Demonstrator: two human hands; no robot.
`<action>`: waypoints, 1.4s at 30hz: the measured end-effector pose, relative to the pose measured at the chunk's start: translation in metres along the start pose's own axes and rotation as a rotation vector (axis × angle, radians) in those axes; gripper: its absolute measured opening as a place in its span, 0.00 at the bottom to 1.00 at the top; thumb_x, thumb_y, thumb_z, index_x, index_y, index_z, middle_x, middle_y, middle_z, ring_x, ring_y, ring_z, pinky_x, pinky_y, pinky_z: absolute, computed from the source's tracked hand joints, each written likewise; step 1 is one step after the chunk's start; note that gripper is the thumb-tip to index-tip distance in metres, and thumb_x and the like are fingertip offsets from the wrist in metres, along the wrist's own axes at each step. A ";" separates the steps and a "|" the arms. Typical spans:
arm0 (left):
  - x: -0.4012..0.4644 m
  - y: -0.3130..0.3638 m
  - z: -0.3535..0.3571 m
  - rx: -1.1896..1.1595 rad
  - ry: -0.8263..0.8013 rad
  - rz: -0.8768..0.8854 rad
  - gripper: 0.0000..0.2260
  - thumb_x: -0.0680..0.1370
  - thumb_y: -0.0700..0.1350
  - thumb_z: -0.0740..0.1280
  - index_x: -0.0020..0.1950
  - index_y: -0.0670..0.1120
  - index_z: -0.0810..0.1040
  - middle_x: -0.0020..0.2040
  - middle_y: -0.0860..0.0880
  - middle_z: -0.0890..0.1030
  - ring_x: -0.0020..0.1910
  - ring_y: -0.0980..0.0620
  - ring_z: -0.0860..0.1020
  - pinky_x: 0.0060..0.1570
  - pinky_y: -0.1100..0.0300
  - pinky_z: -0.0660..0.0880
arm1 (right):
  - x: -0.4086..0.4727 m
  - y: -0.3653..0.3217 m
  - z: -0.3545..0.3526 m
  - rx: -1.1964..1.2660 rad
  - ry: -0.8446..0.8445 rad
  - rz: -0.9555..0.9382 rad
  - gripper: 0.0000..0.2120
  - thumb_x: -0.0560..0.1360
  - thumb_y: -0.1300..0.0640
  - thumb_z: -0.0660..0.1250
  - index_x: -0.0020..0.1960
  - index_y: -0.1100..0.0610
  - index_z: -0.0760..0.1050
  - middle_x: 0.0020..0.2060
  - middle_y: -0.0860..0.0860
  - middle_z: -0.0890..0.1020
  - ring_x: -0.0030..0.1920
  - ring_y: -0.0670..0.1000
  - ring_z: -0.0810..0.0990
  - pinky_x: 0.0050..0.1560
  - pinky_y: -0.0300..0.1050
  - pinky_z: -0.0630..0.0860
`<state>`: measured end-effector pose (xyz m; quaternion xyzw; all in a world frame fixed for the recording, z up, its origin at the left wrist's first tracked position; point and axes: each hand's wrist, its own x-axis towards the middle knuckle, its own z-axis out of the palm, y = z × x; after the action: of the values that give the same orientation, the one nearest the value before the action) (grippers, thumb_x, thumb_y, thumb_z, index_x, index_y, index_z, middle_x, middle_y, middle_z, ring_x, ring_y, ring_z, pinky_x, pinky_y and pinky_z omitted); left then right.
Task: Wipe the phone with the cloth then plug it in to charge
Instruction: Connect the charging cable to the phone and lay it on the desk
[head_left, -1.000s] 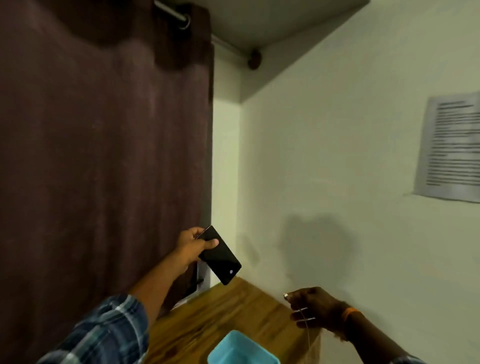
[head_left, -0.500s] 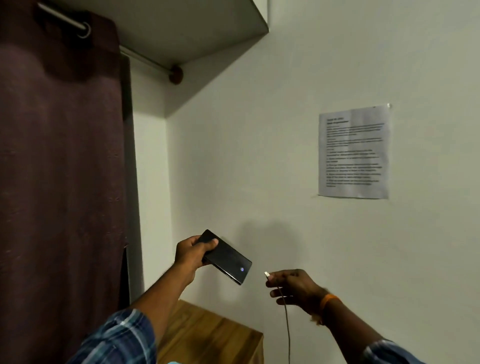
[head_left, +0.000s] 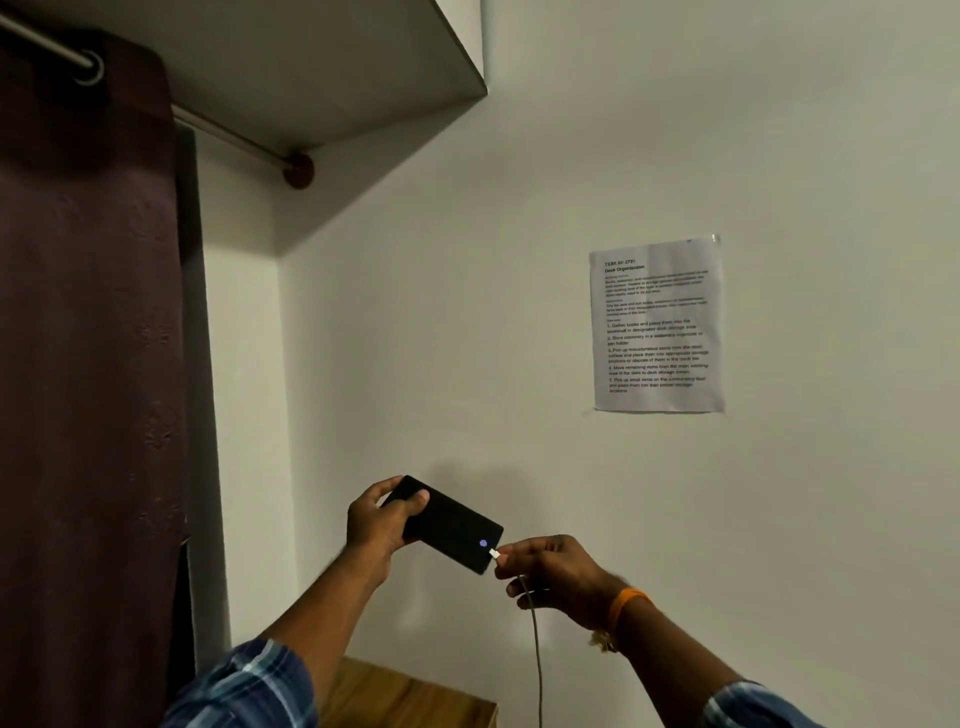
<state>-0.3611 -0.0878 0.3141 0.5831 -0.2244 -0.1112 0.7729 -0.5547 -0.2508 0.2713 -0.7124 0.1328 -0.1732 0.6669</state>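
Note:
A black phone (head_left: 451, 526) is held up in front of the wall, tilted down to the right, with a small blue light near its lower end. My left hand (head_left: 378, 519) grips its upper end, thumb across the screen. My right hand (head_left: 550, 571) pinches the white plug (head_left: 494, 554) of a charging cable (head_left: 535, 654), and the plug touches the phone's lower edge. The cable hangs straight down from my right hand. No cloth is in view.
A wooden table corner (head_left: 410, 696) shows at the bottom centre. A dark curtain (head_left: 88, 395) on a rod fills the left. A printed sheet (head_left: 657, 325) is taped on the wall at right. A white shelf (head_left: 332, 67) juts out overhead.
My right hand has moved left and up, bringing the cable plug from a gap away to the phone's lower edge. The view has tilted upward, and the blue object on the table is out of sight.

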 end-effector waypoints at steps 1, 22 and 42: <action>0.001 -0.001 0.001 -0.002 -0.003 0.004 0.20 0.71 0.36 0.77 0.61 0.45 0.79 0.54 0.42 0.81 0.48 0.43 0.82 0.34 0.55 0.83 | 0.000 0.001 0.000 0.006 0.008 0.002 0.11 0.71 0.59 0.77 0.52 0.59 0.86 0.50 0.60 0.87 0.44 0.55 0.85 0.48 0.48 0.83; 0.014 -0.013 0.001 -0.090 0.080 0.054 0.19 0.72 0.37 0.76 0.62 0.42 0.80 0.56 0.41 0.82 0.50 0.43 0.82 0.39 0.56 0.83 | 0.007 -0.006 0.005 0.099 0.133 -0.070 0.08 0.74 0.64 0.73 0.52 0.59 0.86 0.45 0.59 0.86 0.44 0.56 0.85 0.49 0.49 0.83; 0.019 -0.028 0.003 -0.061 0.039 0.066 0.21 0.73 0.39 0.76 0.65 0.43 0.79 0.57 0.43 0.82 0.53 0.42 0.82 0.50 0.47 0.83 | 0.013 -0.011 0.012 0.026 0.056 -0.075 0.08 0.74 0.63 0.74 0.53 0.63 0.86 0.49 0.63 0.86 0.43 0.58 0.86 0.43 0.50 0.84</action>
<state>-0.3435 -0.1069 0.2926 0.5538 -0.2247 -0.0812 0.7977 -0.5386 -0.2445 0.2829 -0.7030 0.1225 -0.2198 0.6652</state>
